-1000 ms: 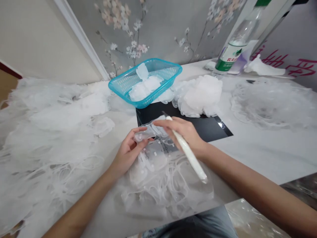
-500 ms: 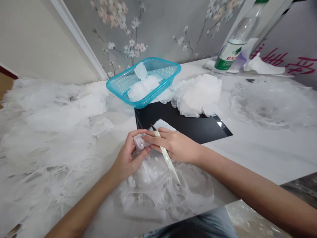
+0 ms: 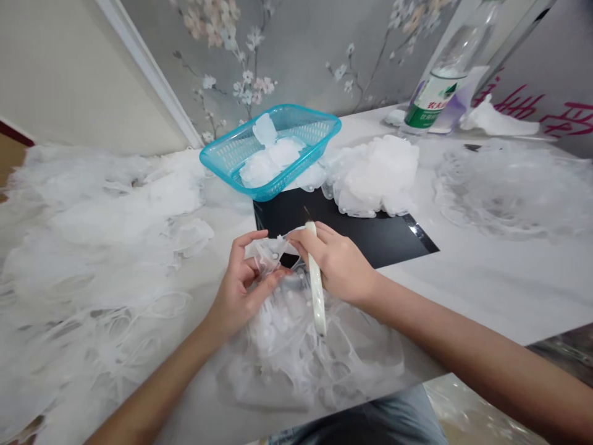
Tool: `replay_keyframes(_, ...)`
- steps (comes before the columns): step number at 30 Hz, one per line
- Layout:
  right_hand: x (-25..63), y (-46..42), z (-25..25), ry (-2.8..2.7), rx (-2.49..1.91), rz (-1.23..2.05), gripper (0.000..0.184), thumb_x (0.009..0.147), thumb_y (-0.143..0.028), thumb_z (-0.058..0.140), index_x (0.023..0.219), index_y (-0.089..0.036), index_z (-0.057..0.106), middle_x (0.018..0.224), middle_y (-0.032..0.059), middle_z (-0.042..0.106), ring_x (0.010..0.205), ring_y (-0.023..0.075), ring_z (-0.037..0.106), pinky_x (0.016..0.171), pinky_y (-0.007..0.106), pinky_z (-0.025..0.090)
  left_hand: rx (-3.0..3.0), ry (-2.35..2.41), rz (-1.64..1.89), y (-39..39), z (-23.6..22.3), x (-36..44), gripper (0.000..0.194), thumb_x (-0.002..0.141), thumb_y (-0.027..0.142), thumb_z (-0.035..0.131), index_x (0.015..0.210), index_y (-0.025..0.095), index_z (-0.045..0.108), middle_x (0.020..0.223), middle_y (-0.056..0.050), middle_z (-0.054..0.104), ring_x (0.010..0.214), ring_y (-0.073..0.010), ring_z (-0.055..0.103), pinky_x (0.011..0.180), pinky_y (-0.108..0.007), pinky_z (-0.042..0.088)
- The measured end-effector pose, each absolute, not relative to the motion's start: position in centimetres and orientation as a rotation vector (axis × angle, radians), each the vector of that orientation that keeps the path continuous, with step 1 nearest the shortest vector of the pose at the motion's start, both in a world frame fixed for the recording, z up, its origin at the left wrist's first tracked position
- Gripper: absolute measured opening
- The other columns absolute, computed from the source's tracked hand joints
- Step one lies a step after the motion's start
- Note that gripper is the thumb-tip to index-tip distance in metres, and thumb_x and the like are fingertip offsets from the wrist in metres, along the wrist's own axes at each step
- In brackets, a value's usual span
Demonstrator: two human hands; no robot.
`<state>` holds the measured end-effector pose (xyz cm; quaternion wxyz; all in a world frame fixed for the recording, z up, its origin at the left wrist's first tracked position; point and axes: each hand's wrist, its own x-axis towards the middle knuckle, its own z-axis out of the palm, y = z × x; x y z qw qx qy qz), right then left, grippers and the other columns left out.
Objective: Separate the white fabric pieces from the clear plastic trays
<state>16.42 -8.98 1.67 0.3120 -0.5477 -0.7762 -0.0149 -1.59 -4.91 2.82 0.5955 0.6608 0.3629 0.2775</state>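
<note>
A thin, translucent white sheet [image 3: 282,318] with cut-out holes and small white dots lies bunched at the front of the table. My left hand [image 3: 241,284] pinches its upper left part between thumb and fingers. Opposite it, my right hand [image 3: 343,262] grips a slim white-handled tool [image 3: 317,284] with a thin dark pointed tip, perhaps a craft knife. The tip points away from me, above the black mat [image 3: 370,238]. The right fingertips also touch the sheet's upper edge. Black shows through a gap in the sheet between both hands.
Beyond the mat stands a blue basket [image 3: 273,193] holding translucent white pieces. A pile of similar pieces [image 3: 375,176] sits to its right. Netlike white scraps [image 3: 92,247] cover the left side, with another heap [image 3: 509,191] at right. A plastic bottle [image 3: 426,102] stands behind.
The right hand moved left onto the sheet, then back slightly right, with the tool turning more upright. Between the hands the sheet has been pulled apart, and a dark gap shows.
</note>
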Motion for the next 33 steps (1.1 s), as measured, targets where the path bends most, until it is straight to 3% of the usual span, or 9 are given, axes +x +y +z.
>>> replay_keyframes(7, 16.0, -8.9, 1.2, -2.078, -1.394, -0.159, 0.024, 0.093, -0.021, 0.036, 0.089, -0.012, 0.058, 0.074, 0.0075, 0.059, 0.071, 0.0188, 0.049, 0.058, 0.027, 0.042, 1.404, 0.94, 0.78, -5.2, 2.3, -1.5, 0.035, 0.077, 0.024, 0.066, 0.102, 0.025, 0.041, 0.08, 0.002, 0.07, 0.068, -0.0108, 0.063, 0.058, -0.017, 0.044)
replay_keyframes(13, 16.2, -9.1, 1.4, -2.22, -1.05, -0.386, 0.027, 0.09, -0.017, 0.045, 0.112, -0.009, 0.057, 0.106, 0.009, 0.064, 0.084, 0.0195, 0.051, 0.075, 0.03, 0.046, 1.357, 0.784, 0.666, -5.2, 2.5, -2.0, 0.034, 0.079, 0.021, 0.065, 0.102, 0.025, 0.04, 0.069, 0.006, 0.066, 0.062, -0.0083, 0.06, 0.055, -0.015, 0.041)
replay_keyframes(18, 16.0, -9.1, 1.7, -2.162, -1.074, -0.494, 0.029, 0.094, -0.014, 0.035, 0.091, -0.01, 0.063, 0.071, 0.0049, 0.063, 0.07, 0.016, 0.051, 0.059, 0.025, 0.044, 1.285, 0.717, 0.625, -4.9, 2.2, -2.4, 0.035, 0.083, 0.022, 0.059, 0.112, 0.026, 0.039, 0.071, 0.003, 0.066, 0.065, -0.0097, 0.061, 0.059, -0.017, 0.043)
replay_keyframes(23, 15.9, -9.0, 2.0, -2.093, -1.183, -0.473, 0.03, 0.094, -0.012, 0.031, 0.094, -0.009, 0.061, 0.067, 0.0065, 0.059, 0.066, 0.017, 0.049, 0.056, 0.027, 0.043, 1.304, 0.744, 0.644, -4.8, 2.1, -2.6, 0.028, 0.083, 0.02, 0.058, 0.102, 0.025, 0.039, 0.066, 0.004, 0.066, 0.06, -0.0085, 0.057, 0.059, -0.016, 0.04)
replay_keyframes(30, 18.4, -8.3, 2.4, -1.541, -1.42, -0.064, 0.014, 0.091, -0.015, 0.043, 0.091, -0.015, 0.058, 0.077, 0.0049, 0.062, 0.07, 0.0163, 0.056, 0.062, 0.027, 0.044, 1.324, 0.739, 0.601, -4.6, 2.2, -3.1, 0.024, 0.081, 0.019, 0.057, 0.096, 0.025, 0.039, 0.068, 0.004, 0.067, 0.048, -0.0068, 0.051, 0.048, -0.016, 0.034)
replay_keyframes(33, 18.8, -8.2, 2.4, -1.479, -1.403, 0.13, 0.012, 0.091, -0.018, 0.045, 0.089, -0.018, 0.056, 0.075, 0.002, 0.061, 0.068, 0.0147, 0.056, 0.062, 0.025, 0.043, 1.321, 0.782, 0.568, -4.4, 2.1, -2.8, 0.029, 0.082, 0.026, 0.057, 0.107, 0.025, 0.043, 0.064, 0.004, 0.066, 0.049, -0.0082, 0.052, 0.047, -0.017, 0.035)
